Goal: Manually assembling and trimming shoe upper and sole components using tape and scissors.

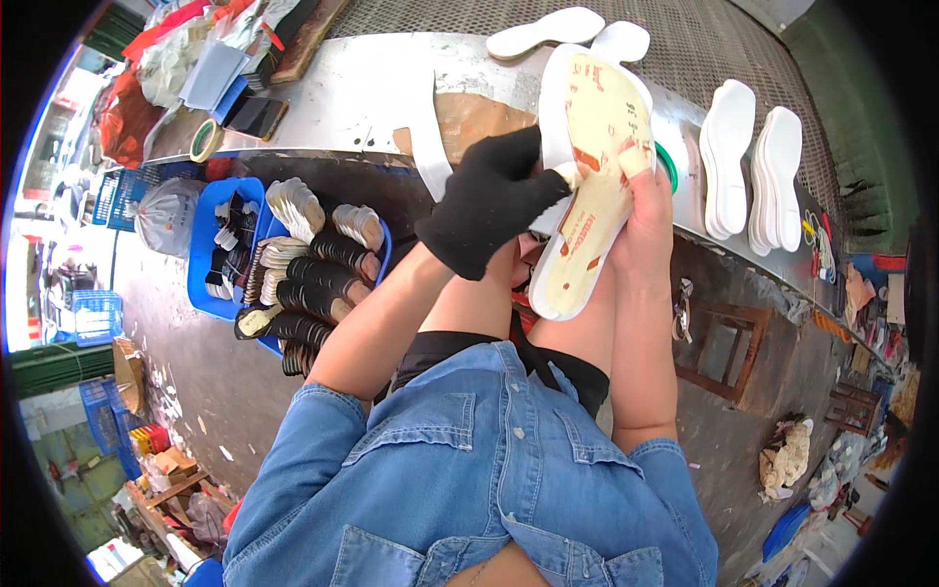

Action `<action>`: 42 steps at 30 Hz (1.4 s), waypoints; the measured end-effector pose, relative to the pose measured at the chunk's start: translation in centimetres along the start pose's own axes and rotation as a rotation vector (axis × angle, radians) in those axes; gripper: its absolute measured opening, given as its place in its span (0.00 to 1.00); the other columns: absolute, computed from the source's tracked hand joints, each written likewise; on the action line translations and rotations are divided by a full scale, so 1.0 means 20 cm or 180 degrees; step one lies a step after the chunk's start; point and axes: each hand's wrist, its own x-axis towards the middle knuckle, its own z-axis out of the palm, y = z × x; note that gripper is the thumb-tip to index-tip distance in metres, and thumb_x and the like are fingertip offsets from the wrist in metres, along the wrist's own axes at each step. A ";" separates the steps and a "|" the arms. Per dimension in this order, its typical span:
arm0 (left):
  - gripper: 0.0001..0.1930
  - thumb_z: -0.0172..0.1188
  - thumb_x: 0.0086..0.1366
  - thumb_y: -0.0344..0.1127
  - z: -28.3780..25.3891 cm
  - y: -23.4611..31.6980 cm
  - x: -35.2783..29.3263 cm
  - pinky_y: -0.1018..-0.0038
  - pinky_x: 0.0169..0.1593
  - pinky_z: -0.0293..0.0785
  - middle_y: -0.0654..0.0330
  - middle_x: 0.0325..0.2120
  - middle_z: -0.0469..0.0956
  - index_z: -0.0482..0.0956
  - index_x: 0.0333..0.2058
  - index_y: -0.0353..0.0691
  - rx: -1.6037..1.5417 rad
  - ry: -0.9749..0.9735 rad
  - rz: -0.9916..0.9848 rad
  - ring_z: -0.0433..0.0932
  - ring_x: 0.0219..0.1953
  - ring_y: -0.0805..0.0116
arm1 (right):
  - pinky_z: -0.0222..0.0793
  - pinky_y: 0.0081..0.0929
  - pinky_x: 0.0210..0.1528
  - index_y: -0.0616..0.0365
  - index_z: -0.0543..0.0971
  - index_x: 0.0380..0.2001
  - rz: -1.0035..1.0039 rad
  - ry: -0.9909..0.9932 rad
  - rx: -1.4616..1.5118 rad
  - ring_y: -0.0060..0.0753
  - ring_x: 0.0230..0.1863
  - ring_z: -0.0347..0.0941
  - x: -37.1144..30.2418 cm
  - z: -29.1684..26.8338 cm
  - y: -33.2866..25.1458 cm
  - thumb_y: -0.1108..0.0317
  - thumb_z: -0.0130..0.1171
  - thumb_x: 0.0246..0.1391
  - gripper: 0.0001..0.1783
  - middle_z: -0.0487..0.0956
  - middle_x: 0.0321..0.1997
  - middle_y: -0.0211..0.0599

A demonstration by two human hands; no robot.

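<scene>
Sole (pixel 587 186) held upright near bench edge (pixel 391 98), cream insole w/ red marks facing up. Gloved left hand (pixel 489 201) clamped on left rim; bare right hand (pixel 646 210) gripping right side, thumb pressing. Best to press heel-to-toe, edges flush, no bubbles.

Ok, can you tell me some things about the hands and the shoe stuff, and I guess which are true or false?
1. The left hand wears a black glove. True.
2. Both hands hold one shoe sole with a cream insole on it. True; the right hand grips its right edge.
3. The right hand wears a glove too. False: it is bare, with only a pale wrap on one fingertip.
4. The blue bin is full of apples. False: it holds stacks of dark and pale insoles.
5. White soles lie on the table to the right of the hands. True.
</scene>
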 end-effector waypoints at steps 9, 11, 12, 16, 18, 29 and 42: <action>0.11 0.60 0.54 0.33 0.07 0.09 -0.05 0.74 0.28 0.71 0.58 0.20 0.77 0.77 0.32 0.31 -0.0435 0.0059 -0.0240 0.74 0.24 0.76 | 0.71 0.28 0.46 0.69 0.65 0.53 0.0101 -0.0335 0.0133 0.33 0.44 0.74 0.00 0.00 -0.06 0.68 0.49 0.54 0.24 0.74 0.47 0.45; 0.09 0.60 0.53 0.33 0.07 0.12 -0.06 0.72 0.27 0.70 0.56 0.19 0.76 0.76 0.30 0.33 0.0336 0.0085 0.0114 0.75 0.22 0.71 | 0.72 0.28 0.45 0.69 0.65 0.52 -0.0020 -0.0114 0.0128 0.33 0.43 0.74 -0.01 0.00 -0.04 0.69 0.47 0.54 0.23 0.74 0.46 0.45; 0.08 0.61 0.52 0.33 0.07 0.15 -0.05 0.70 0.25 0.70 0.54 0.17 0.74 0.75 0.27 0.35 0.1098 0.0120 0.0456 0.75 0.20 0.65 | 0.72 0.28 0.45 0.69 0.65 0.52 -0.0032 -0.0105 0.0123 0.33 0.43 0.74 0.00 0.01 -0.02 0.69 0.47 0.54 0.23 0.74 0.46 0.45; 0.12 0.65 0.49 0.36 0.05 0.26 0.05 0.71 0.22 0.66 0.54 0.14 0.70 0.71 0.21 0.35 0.2355 -0.0207 0.1165 0.72 0.17 0.68 | 0.73 0.28 0.42 0.67 0.67 0.50 -0.0330 0.0184 0.0133 0.33 0.39 0.75 0.00 0.06 -0.02 0.66 0.45 0.55 0.21 0.75 0.43 0.44; 0.12 0.64 0.52 0.37 0.05 0.29 0.04 0.72 0.22 0.66 0.58 0.14 0.70 0.71 0.23 0.36 0.2012 -0.0400 0.1086 0.72 0.18 0.70 | 0.74 0.27 0.37 0.67 0.69 0.47 0.0129 0.0101 0.1332 0.32 0.33 0.76 -0.03 0.09 -0.08 0.62 0.46 0.52 0.23 0.77 0.37 0.43; 0.12 0.63 0.56 0.34 0.09 0.20 0.06 0.80 0.28 0.71 0.61 0.26 0.79 0.78 0.37 0.34 -0.0530 -0.1118 -0.0341 0.73 0.26 0.81 | 0.68 0.18 0.26 0.66 0.70 0.44 0.0135 -0.0809 0.1823 0.23 0.25 0.70 -0.06 0.06 -0.12 0.59 0.43 0.55 0.21 0.75 0.30 0.40; 0.23 0.46 0.69 0.43 0.13 0.04 -0.09 0.78 0.43 0.70 0.57 0.43 0.74 0.63 0.57 0.35 -0.0193 -0.0960 0.0197 0.73 0.42 0.76 | 0.65 0.26 0.45 0.69 0.67 0.48 -0.1162 0.0400 -0.0790 0.34 0.42 0.71 0.03 -0.02 0.00 0.57 0.34 0.59 0.26 0.73 0.43 0.45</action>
